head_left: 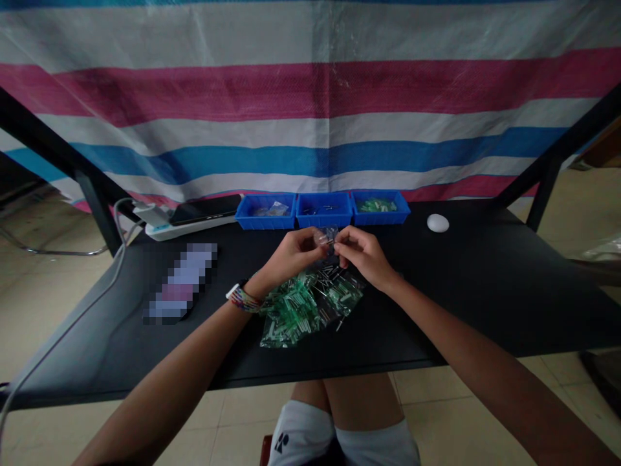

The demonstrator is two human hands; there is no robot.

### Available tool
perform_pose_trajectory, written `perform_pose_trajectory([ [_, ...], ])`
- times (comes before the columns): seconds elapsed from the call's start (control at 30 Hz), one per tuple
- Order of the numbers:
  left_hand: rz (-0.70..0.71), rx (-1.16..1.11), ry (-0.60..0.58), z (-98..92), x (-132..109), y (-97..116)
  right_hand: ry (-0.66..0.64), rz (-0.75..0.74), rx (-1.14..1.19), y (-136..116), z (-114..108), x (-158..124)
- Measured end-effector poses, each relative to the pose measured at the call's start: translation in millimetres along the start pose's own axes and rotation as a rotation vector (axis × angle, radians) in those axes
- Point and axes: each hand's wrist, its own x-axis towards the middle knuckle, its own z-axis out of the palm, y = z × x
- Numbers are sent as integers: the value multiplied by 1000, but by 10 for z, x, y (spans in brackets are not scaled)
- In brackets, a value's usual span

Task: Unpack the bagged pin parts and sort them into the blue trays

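My left hand and my right hand meet above the middle of a black table. Both pinch a small clear plastic bag between their fingertips; what is inside it is too small to make out. Just below the hands lies a heap of clear bags filled with small green parts. A beaded band sits on my left wrist.
Three blue trays stand in a row at the table's back edge. A white oval object lies to their right. A white power strip with a phone on it and a grey cable are at the back left. A striped tarp hangs behind.
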Motion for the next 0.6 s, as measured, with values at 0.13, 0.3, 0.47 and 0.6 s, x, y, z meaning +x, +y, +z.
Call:
perform_pose_trajectory([
  [0.13, -10, 9, -10, 0, 4, -26, -19, 40, 0, 12, 1, 13],
  [0.3, 5, -4, -37, 23, -10, 17, -66, 38, 46, -19, -9, 8],
  [0.47, -20, -56, -44, 35, -18, 89, -104, 64, 91, -63, 4, -16],
  [0.6, -36, -68, -17, 22, -20, 96, -101, 24, 107, -70, 43, -20],
])
